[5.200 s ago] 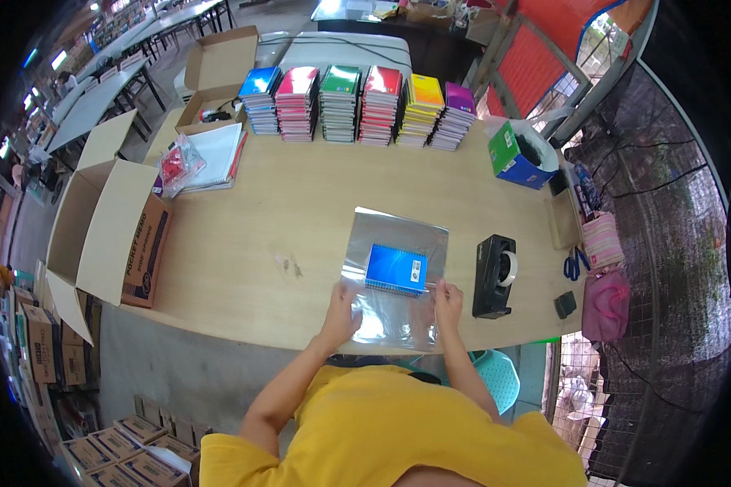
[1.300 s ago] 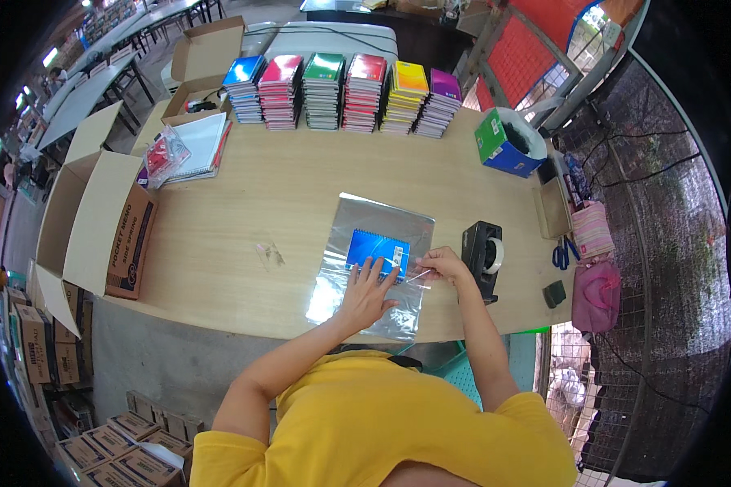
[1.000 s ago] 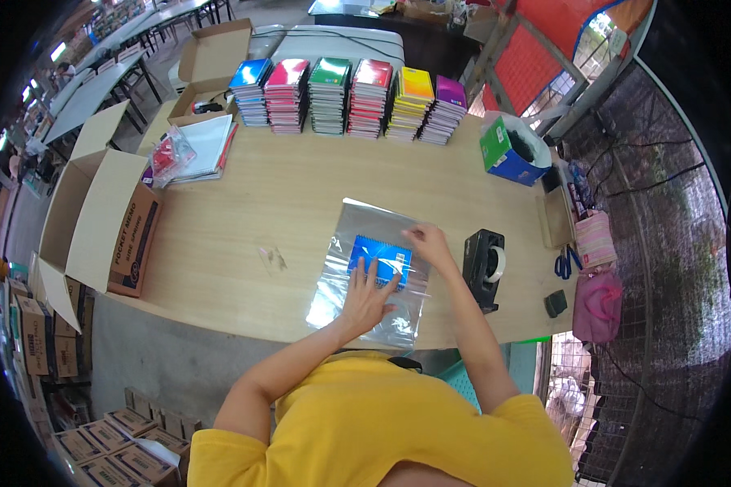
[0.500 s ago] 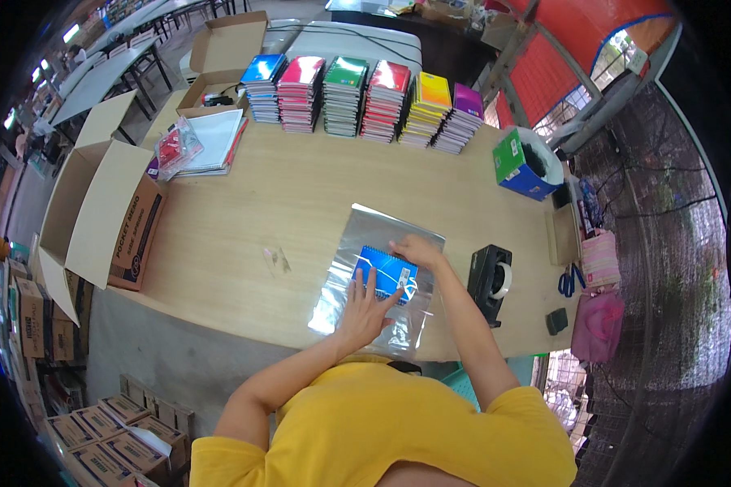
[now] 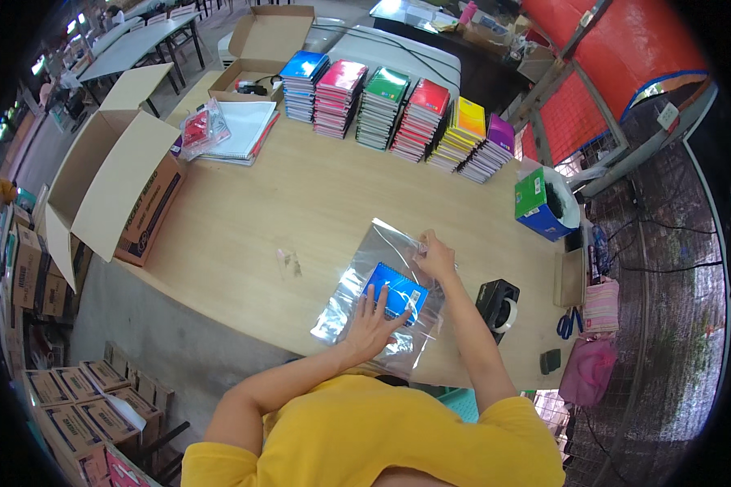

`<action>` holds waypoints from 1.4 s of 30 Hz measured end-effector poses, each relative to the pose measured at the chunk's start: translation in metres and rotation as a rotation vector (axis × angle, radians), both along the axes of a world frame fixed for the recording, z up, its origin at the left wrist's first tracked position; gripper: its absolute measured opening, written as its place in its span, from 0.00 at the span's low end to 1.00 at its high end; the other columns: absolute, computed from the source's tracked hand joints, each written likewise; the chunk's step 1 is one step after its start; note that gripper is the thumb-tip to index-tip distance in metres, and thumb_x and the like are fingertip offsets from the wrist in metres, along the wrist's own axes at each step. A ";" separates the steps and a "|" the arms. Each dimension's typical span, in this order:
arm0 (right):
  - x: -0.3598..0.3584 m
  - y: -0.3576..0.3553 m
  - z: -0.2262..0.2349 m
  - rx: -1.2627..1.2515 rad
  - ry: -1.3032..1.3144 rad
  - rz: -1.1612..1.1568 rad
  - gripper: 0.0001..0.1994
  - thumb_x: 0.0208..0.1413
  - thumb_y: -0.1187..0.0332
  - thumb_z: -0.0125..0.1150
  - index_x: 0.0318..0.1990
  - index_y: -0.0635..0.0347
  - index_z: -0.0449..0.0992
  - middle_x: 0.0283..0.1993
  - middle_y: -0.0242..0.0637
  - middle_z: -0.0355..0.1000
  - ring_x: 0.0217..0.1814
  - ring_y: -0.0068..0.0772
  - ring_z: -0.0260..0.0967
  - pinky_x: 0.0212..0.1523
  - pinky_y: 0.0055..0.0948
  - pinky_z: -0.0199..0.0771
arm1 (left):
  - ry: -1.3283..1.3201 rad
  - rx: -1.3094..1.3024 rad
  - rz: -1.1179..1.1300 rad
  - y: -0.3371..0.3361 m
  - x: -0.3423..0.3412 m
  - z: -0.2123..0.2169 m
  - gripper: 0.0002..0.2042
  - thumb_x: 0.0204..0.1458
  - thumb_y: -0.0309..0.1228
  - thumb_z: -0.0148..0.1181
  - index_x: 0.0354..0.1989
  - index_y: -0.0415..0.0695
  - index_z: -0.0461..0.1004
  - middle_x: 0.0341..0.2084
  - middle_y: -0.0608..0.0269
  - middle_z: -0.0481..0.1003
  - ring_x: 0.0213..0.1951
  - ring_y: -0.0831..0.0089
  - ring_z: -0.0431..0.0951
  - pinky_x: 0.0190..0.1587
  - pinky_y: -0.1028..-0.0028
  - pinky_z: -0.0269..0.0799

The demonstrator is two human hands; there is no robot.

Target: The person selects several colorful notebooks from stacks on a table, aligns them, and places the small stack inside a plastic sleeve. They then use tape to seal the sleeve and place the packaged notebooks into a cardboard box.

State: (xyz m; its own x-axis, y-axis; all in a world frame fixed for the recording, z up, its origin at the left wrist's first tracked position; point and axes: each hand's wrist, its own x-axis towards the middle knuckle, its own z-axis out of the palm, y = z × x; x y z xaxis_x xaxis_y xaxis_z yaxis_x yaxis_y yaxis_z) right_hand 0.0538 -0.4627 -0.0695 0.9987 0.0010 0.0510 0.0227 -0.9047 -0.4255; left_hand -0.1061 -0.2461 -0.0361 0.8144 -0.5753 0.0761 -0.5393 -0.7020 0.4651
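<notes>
A small blue spiral notebook [image 5: 394, 287] lies on a clear plastic sheet [image 5: 343, 299] near the front of the table. Across the notebook's lower left part, my left hand [image 5: 369, 333] rests flat with its fingers spread. My right hand [image 5: 437, 258] is beyond the notebook at the sheet's far right edge, fingers bent and pinching the plastic. Just right of my right forearm stands a black tape dispenser [image 5: 495, 307] with a roll of tape in it.
Stacks of coloured spiral notebooks [image 5: 382, 91] line the far edge. An open cardboard box [image 5: 130, 191] stands at the left, near large white notebooks [image 5: 248, 130]. At the right are a green-and-blue box [image 5: 540, 203], blue scissors [image 5: 568, 323] and a pink pouch [image 5: 590, 369].
My right hand has moved from beside the notebook's far edge outward to the plastic's far right edge, gripping it. My left hand stays on the notebook. The whole view has shifted and tilted slightly.
</notes>
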 end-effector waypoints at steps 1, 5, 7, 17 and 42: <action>0.006 -0.005 0.004 0.060 0.068 0.020 0.05 0.44 0.68 0.67 0.27 0.55 0.77 0.35 0.35 0.77 0.40 0.41 0.75 0.39 0.43 0.70 | -0.006 -0.015 -0.001 -0.001 0.000 -0.003 0.41 0.41 0.40 0.72 0.67 0.70 0.59 0.67 0.31 0.45 0.67 0.27 0.42 0.63 0.37 0.48; 0.027 -0.009 0.032 0.089 0.323 0.075 0.05 0.44 0.67 0.68 0.27 0.56 0.80 0.33 0.38 0.78 0.37 0.44 0.77 0.36 0.36 0.75 | -0.030 -0.001 -0.001 0.000 0.000 0.002 0.41 0.41 0.41 0.72 0.67 0.69 0.59 0.66 0.32 0.47 0.67 0.28 0.44 0.62 0.35 0.47; 0.023 -0.002 0.046 0.028 0.317 0.119 0.05 0.43 0.66 0.68 0.28 0.55 0.82 0.33 0.39 0.78 0.37 0.45 0.76 0.36 0.36 0.75 | -0.034 0.007 0.034 -0.002 0.001 0.007 0.41 0.41 0.42 0.72 0.67 0.66 0.59 0.66 0.32 0.48 0.67 0.29 0.45 0.62 0.34 0.47; -0.069 0.026 0.055 0.014 -0.186 0.322 0.08 0.45 0.73 0.63 0.35 0.54 0.83 0.32 0.39 0.72 0.36 0.45 0.73 0.38 0.39 0.74 | -0.069 -0.062 0.096 -0.006 0.002 0.000 0.40 0.41 0.44 0.72 0.66 0.59 0.61 0.64 0.29 0.49 0.67 0.30 0.46 0.63 0.37 0.47; -0.129 0.093 0.029 0.106 -0.360 0.012 0.05 0.41 0.75 0.62 0.28 0.59 0.80 0.29 0.40 0.70 0.35 0.44 0.71 0.34 0.40 0.72 | -0.138 -0.024 0.138 -0.023 0.006 -0.052 0.35 0.53 0.35 0.52 0.68 0.31 0.51 0.68 0.27 0.35 0.70 0.31 0.34 0.67 0.38 0.32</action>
